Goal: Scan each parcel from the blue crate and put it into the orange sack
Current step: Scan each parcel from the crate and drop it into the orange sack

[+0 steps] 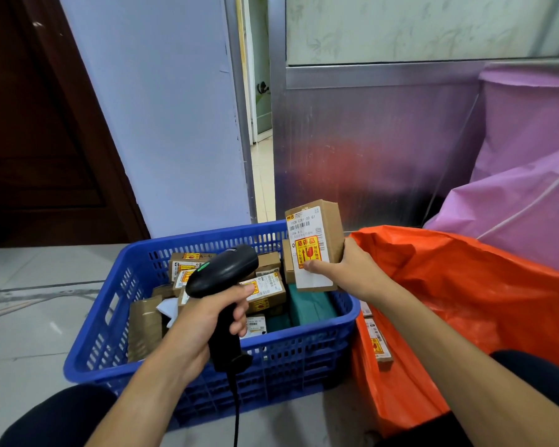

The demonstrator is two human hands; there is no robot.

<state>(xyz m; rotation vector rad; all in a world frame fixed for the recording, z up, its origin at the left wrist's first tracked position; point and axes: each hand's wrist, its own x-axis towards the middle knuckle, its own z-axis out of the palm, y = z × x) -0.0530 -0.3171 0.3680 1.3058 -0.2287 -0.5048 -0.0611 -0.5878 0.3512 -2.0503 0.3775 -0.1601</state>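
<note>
Tiled floor (pixel 23 317) with orange sack (pixel 465 285), contents half-hidden

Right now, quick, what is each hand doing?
Left hand: closed around the black scanner.
Right hand: closed around a cardboard parcel, label facing the camera.

Single head-worn wide-angle view, looking forward and down.
The camera sits close above a blue crate (pixel 288 359) on the floor, low in the centre of frame. The left hand (pixel 204 317) gripping a scanner (pixel 223 269) and the right hand (pixel 349 269) holding a parcel (pixel 317 233) reach in from below. An orange sack (pixel 465 301) fills the right side, and a wall (pixel 158 108) stands behind.
</note>
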